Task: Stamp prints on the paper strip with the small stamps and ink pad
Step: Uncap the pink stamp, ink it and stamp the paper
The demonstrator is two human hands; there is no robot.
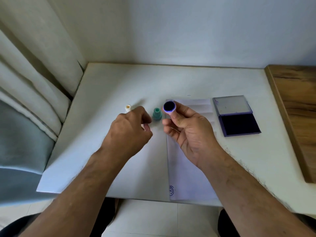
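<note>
My right hand (187, 127) holds a small round stamp (169, 106) above the table, its dark inked face turned up toward me. Under that hand lies the white paper strip (186, 177), running from the far middle to the near edge, with a blue circular print (171, 190) at its near end. My left hand (130, 129) hovers with curled fingers to the left; whether it holds anything I cannot tell. A green stamp (157, 114) stands between my hands. A white stamp (127, 108) lies just beyond my left hand. The open ink pad (238, 124) sits to the right.
The white table (106, 93) ends at the near edge by my knees. A curtain (30, 82) hangs on the left. A wooden surface (297, 103) adjoins the table on the right. The wall stands right behind the table.
</note>
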